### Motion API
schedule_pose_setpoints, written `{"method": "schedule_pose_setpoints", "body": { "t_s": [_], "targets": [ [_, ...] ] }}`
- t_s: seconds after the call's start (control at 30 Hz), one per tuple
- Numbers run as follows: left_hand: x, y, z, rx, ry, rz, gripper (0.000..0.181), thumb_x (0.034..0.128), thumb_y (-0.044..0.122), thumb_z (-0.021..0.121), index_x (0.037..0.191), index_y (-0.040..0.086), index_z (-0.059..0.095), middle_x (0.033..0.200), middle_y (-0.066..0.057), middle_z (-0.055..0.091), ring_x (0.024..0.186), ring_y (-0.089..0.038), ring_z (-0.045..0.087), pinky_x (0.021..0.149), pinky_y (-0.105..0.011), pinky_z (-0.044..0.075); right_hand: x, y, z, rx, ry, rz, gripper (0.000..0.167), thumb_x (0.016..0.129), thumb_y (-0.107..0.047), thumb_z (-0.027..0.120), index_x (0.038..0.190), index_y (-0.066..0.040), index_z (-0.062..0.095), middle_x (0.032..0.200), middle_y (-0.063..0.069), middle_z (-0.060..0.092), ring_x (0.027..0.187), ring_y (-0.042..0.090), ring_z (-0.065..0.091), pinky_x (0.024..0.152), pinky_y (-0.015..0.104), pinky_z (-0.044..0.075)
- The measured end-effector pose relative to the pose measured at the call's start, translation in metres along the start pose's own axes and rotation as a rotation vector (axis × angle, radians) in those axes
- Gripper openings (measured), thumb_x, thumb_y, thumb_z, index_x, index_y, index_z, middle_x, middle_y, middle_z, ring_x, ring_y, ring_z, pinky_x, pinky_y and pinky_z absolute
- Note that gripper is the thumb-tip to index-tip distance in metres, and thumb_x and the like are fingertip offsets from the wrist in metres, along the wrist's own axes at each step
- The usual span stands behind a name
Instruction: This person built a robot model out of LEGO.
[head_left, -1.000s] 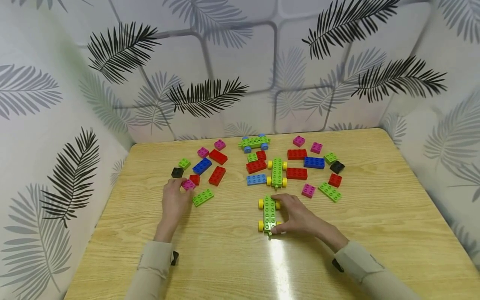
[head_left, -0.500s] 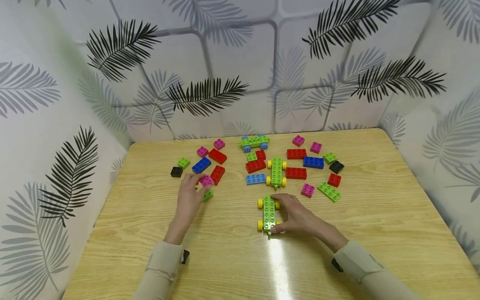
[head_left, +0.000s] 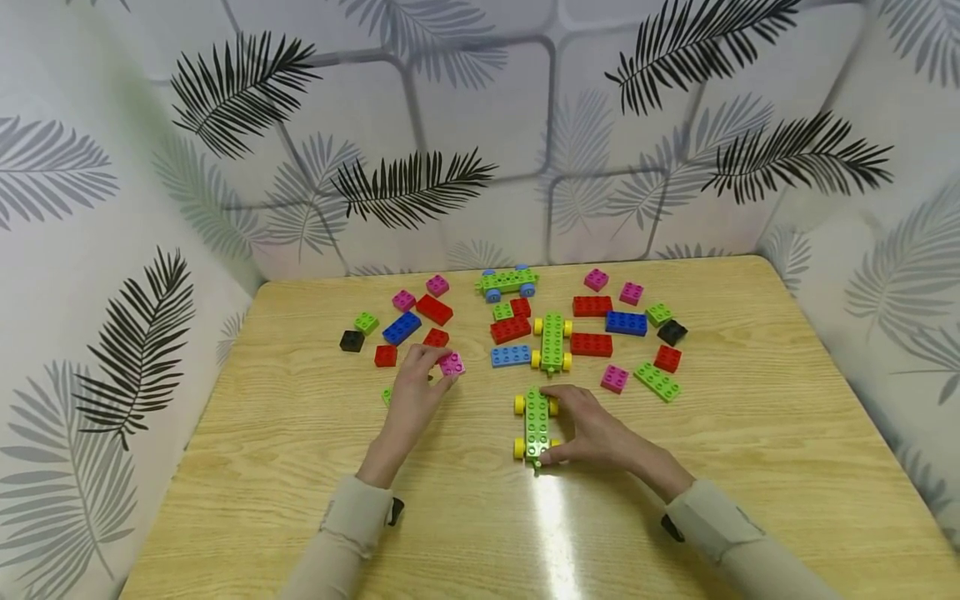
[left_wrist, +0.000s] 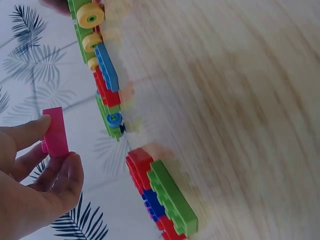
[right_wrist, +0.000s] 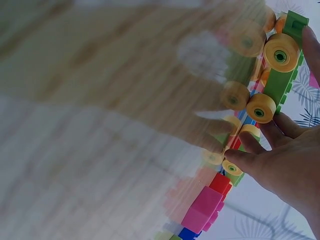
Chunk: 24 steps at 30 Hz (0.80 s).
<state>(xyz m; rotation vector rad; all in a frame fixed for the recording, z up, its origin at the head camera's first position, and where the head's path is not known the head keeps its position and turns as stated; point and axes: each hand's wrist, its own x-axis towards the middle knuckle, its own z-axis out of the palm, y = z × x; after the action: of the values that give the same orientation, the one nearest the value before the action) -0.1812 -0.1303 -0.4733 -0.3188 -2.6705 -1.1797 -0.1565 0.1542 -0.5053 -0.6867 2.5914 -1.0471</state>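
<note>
In the head view the left hand (head_left: 414, 393) pinches a pink brick (head_left: 452, 364) between thumb and fingers. The left wrist view shows this pink brick (left_wrist: 56, 132) held clear of the tabletop. Its thumb and curled fingers are on opposite ends. The right hand (head_left: 600, 429) grips a green wheeled base (head_left: 536, 427) with yellow wheels, thumb at the near end and fingers at the far end. That base (right_wrist: 281, 82) shows side-on in the right wrist view. Behind it stands a second green base (head_left: 552, 343) with yellow wheels.
A green base with blue wheels (head_left: 507, 282) stands at the back of the table (head_left: 300, 500). Loose bricks lie on both sides, among them a light blue brick (head_left: 512, 356), a black brick (head_left: 352, 340) and a long green brick (head_left: 657, 381). A patterned wall rises behind.
The left hand has carried the pink brick rightward from beside the small red brick at the left, toward the middle. The right hand has stayed on the wheeled base.
</note>
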Motion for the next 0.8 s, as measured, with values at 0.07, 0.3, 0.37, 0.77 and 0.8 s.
{"method": "schedule_pose_setpoints", "body": {
  "t_s": [0.07, 0.3, 0.37, 0.77, 0.8],
  "targets": [
    [-0.001, 0.003, 0.003, -0.01, -0.019, -0.005, 0.033, 0.0856, 0.001, 0.071, 0.118, 0.001, 0.064, 0.11, -0.012, 0.053, 0.103, -0.029, 0.055, 0.083, -0.04, 0.05, 0.001, 0.0, 0.0, 0.0, -0.001, -0.005, 0.096, 0.068, -0.044, 0.085, 0.143, -0.007, 0.038, 0.142, 0.015, 0.043, 0.132, 0.036, 0.036, 0.106, 0.054, 0.033],
    [-0.005, 0.016, 0.018, -0.026, -0.092, 0.007, 0.034, 0.0862, 0.005, 0.072, 0.119, 0.002, 0.062, 0.114, -0.009, 0.055, 0.106, -0.025, 0.056, 0.084, -0.037, 0.051, 0.002, 0.0, -0.001, -0.01, -0.005, -0.011, 0.097, 0.068, -0.045, 0.085, 0.143, -0.005, 0.038, 0.143, 0.017, 0.042, 0.133, 0.037, 0.035, 0.107, 0.054, 0.032],
    [-0.007, 0.019, 0.023, -0.028, -0.118, 0.026, 0.033, 0.0861, 0.006, 0.072, 0.118, 0.003, 0.063, 0.113, -0.009, 0.055, 0.105, -0.024, 0.056, 0.084, -0.037, 0.051, 0.002, 0.0, -0.001, -0.008, -0.005, -0.007, 0.097, 0.068, -0.045, 0.085, 0.143, -0.005, 0.038, 0.143, 0.017, 0.042, 0.133, 0.037, 0.035, 0.107, 0.055, 0.031],
    [-0.014, 0.032, 0.047, -0.042, -0.233, 0.132, 0.029, 0.0866, 0.009, 0.072, 0.114, 0.005, 0.064, 0.111, -0.006, 0.057, 0.101, -0.023, 0.057, 0.084, -0.033, 0.05, 0.002, -0.001, -0.001, -0.001, 0.0, -0.01, 0.097, 0.067, -0.044, 0.086, 0.143, -0.007, 0.039, 0.144, 0.016, 0.042, 0.134, 0.037, 0.035, 0.108, 0.055, 0.031],
    [-0.014, 0.033, 0.049, -0.046, -0.241, 0.137, 0.028, 0.0864, 0.008, 0.072, 0.113, 0.004, 0.064, 0.111, -0.006, 0.057, 0.102, -0.023, 0.057, 0.085, -0.034, 0.049, 0.001, 0.0, 0.0, 0.002, 0.0, -0.01, 0.097, 0.067, -0.044, 0.086, 0.143, -0.007, 0.039, 0.144, 0.016, 0.042, 0.134, 0.037, 0.034, 0.108, 0.055, 0.031]
  ]
}}
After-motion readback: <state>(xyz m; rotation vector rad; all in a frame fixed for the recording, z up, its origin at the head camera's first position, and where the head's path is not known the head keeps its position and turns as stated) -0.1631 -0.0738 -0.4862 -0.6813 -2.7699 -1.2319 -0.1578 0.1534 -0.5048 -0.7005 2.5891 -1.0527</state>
